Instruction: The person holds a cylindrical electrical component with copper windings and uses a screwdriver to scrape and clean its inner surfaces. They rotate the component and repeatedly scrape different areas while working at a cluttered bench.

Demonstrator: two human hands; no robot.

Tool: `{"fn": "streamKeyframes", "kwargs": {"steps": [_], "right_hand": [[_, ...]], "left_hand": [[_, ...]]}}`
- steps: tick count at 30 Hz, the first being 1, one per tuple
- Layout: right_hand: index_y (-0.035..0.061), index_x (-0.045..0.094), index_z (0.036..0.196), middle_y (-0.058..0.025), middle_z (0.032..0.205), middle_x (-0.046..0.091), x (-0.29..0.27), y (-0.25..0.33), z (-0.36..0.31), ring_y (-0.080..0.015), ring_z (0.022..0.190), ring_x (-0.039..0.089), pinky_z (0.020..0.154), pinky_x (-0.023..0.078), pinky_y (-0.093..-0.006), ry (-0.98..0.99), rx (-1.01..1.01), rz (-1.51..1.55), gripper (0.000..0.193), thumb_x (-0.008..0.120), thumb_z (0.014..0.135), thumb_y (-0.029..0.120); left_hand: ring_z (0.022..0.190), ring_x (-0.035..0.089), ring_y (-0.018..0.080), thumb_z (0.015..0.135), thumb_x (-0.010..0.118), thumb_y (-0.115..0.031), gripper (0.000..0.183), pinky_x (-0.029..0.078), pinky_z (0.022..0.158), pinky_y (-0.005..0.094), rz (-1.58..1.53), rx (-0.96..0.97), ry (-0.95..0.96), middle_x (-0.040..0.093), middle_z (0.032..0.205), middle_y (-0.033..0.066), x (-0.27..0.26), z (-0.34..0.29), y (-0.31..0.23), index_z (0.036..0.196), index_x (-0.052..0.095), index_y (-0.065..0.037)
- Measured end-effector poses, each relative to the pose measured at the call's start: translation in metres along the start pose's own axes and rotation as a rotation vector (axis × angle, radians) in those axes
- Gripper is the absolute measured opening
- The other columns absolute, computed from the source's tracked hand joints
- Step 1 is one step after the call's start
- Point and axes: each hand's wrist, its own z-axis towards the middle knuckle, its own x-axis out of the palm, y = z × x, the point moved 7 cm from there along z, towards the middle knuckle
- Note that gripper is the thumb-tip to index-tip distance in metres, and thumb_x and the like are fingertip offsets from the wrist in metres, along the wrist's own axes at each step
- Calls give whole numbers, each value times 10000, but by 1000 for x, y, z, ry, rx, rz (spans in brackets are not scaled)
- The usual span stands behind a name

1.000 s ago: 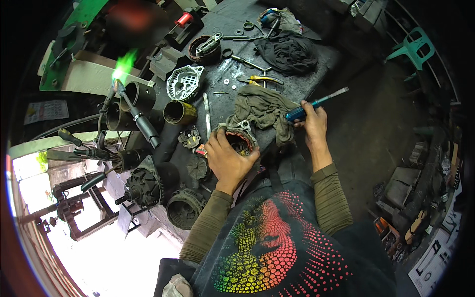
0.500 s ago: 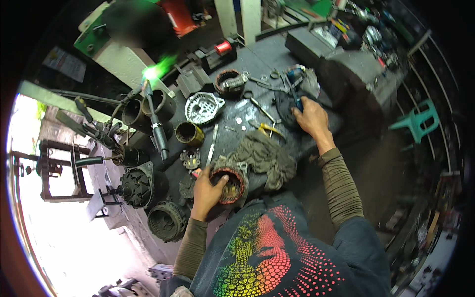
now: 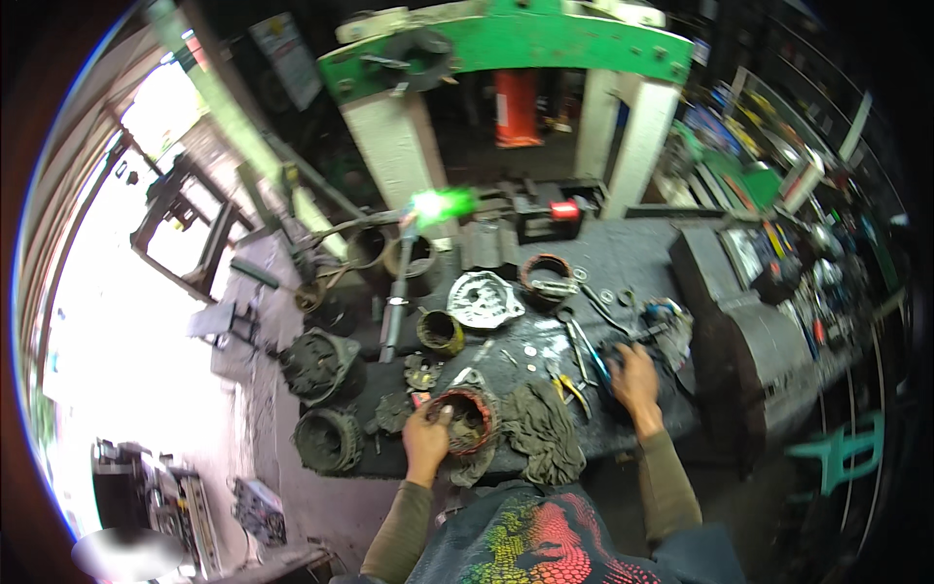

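My left hand [image 3: 426,446] is closed around the near-left rim of an alternator stator [image 3: 484,438], its thumb inside the reddish copper-wound ring. The stator sits at the bench's near edge. Over a dark cloth [image 3: 615,389] at the right lies my right hand [image 3: 637,382], fingers curled; what they hold, if anything, is hidden. Just left of these fingers lies a slim blue tool [image 3: 592,348]. A crumpled grey-green rag [image 3: 545,433] lies between my hands. Yellow-handled pliers [image 3: 569,386] rest beyond it.
On the bench stand a yellowish metal sleeve [image 3: 441,333], a pale alternator housing [image 3: 484,300] and another wound stator [image 3: 545,277]. A torch [image 3: 397,307] burns with a green flame at back left. Dark alternator parts [image 3: 326,440] line the left edge. A green-beamed press frame [image 3: 516,44] rises behind.
The view has turned and shows more of the background. My right hand, earlier gripping the blue tool, now lies beside it over the dark cloth. My left hand keeps hold of the stator.
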Motion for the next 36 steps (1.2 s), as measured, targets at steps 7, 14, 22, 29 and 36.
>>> {"fn": "streamKeyframes", "kwargs": {"steps": [7, 14, 22, 29, 36], "right_hand": [[75, 817, 1199, -218, 1139, 629, -37, -44, -39, -459, 1129, 616, 970, 525, -524, -58, -12, -165, 294, 813, 926, 184], [-18, 691, 908, -196, 1045, 634, -31, -70, -41, -441, 1034, 624, 909, 495, -535, -133, 88, -20, 230, 858, 874, 136], [-15, 664, 996, -191, 1108, 617, -58, -67, -49, -443, 1122, 618, 962, 491, -525, -216, 187, 32, 286, 879, 835, 83], [28, 730, 1315, -199, 1293, 622, -61, -14, -45, -416, 1252, 606, 1089, 484, -489, -236, 7, 55, 406, 764, 911, 52], [33, 736, 1266, -133, 1058, 695, -11, 73, -81, -312, 994, 687, 891, 557, -405, 106, -174, 353, 317, 769, 956, 90]], "left_hand": [[1276, 629, 521, 984, 745, -445, 609, 503, 1084, 558, 340, -55, -35, 662, 1370, 343, 31, 0, 2, 1352, 669, 35], [1247, 675, 467, 904, 759, -306, 585, 527, 1079, 499, 112, -100, 133, 695, 1347, 314, 24, -1, 7, 1374, 680, 33], [1167, 682, 469, 899, 678, -159, 525, 542, 1032, 513, 283, -89, -8, 699, 1240, 273, -2, -46, -22, 1386, 682, 39], [1241, 672, 445, 911, 700, -121, 546, 526, 1091, 472, 182, -92, -11, 675, 1350, 276, -9, -64, 13, 1432, 656, 36], [1149, 728, 315, 873, 733, -134, 604, 560, 1013, 404, -213, -105, 40, 716, 1292, 255, -10, -60, 33, 1436, 656, 71]]}}
